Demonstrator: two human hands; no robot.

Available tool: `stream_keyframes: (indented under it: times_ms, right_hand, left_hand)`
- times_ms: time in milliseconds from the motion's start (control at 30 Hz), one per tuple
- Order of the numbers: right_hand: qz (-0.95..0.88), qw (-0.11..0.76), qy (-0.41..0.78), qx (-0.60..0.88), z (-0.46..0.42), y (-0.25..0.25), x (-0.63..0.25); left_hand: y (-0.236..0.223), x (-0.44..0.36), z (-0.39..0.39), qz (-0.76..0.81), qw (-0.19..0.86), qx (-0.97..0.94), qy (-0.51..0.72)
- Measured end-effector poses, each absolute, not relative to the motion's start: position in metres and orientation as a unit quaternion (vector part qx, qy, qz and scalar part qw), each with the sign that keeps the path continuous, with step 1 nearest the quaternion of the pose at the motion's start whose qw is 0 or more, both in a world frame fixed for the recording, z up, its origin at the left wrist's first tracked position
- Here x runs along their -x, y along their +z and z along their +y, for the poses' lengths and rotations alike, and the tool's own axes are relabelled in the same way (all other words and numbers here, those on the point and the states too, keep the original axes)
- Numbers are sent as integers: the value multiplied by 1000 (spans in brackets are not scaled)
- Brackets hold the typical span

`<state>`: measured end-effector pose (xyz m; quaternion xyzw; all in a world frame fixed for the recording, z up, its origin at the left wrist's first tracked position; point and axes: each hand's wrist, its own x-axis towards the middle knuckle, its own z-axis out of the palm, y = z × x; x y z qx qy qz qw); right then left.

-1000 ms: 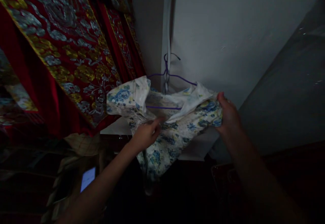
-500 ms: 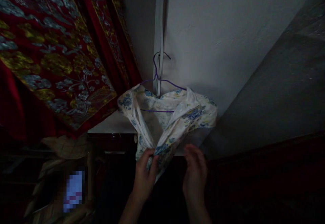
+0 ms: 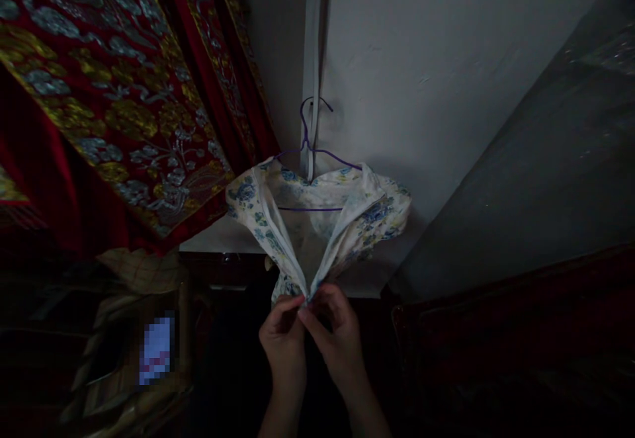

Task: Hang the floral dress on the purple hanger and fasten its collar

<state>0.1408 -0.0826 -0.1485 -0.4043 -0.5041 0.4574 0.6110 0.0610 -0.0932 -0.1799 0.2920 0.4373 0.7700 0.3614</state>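
A white floral shirt with blue and yellow flowers hangs on a thin purple hanger, its front spread in a V at the neck. My left hand pinches the shirt's left front edge at the bottom of the V. Against it, my right hand pinches the other front edge, so the fingertips of both hands meet there. Whether a button lies between the fingers is too dark and small to tell. Below the hands, the lower part of the shirt is mostly hidden.
The hanger hooks at a pale vertical strip on the white wall. Red cloth with gold and silver embroidery hangs at the left. Lower left stands a wooden-looking frame with a blurred-out bright patch. Dark red furniture lies right.
My right hand, held apart from the shirt before, has moved left and now grips its front edge beside my left hand. The two front edges have come together at the bottom.
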Motion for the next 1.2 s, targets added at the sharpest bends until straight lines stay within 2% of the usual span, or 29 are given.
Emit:
stream_keyframes:
  times_ms: [200, 367, 500, 600, 800, 900, 1067, 1200]
  right_hand:
    - [-472, 623, 445, 437, -82, -159, -144]
    - [-550, 628, 317, 450, -77, -166, -151]
    - [-587, 653, 209, 431, -67, -168, -158]
    - [-636, 652, 133, 389, -37, -144, -169]
    - [-723, 618, -17, 308, 64, -34, -188]
    - [-760, 585, -54, 279, 93, 1, -190]
    - [-775, 570, -50, 269, 85, -1, -192]
    - [-743, 609, -41, 275, 69, -6, -193]
  left_hand:
    - [-165, -60, -95, 451, 310, -419, 725]
    - [-169, -61, -96, 456, 291, -410, 734]
    - [-179, -60, -97, 486, 317, -355, 733]
    - [-181, -60, -97, 502, 336, -343, 720]
    - [-179, -83, -93, 491, 375, -357, 700]
    - [-186, -92, -88, 484, 389, -368, 692]
    - [-185, -72, -72, 479, 370, -471, 641]
    - [-118, -40, -38, 430, 248, -601, 627]
